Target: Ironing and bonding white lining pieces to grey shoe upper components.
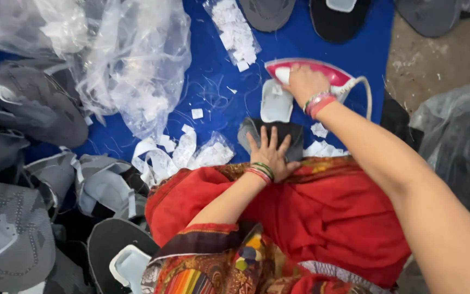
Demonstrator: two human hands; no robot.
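My right hand (303, 81) grips the handle of a pink and white clothes iron (330, 73) resting on the blue cloth (213, 92). A light grey pad-shaped piece (276, 103) lies just left of the iron. My left hand (270, 152) presses flat, fingers spread, on a dark grey shoe-upper piece (295, 136) at the edge of my red garment (322, 218). Both wrists wear coloured bangles.
Clear plastic bags (131, 60) with white paper scraps lie at upper left, and another scrap bag (235, 32) at top centre. Grey shoe uppers (23, 109) pile along the left, with dark pieces (335, 22) at the top. Bare floor (436, 60) and a grey plastic sack (458, 141) are on the right.
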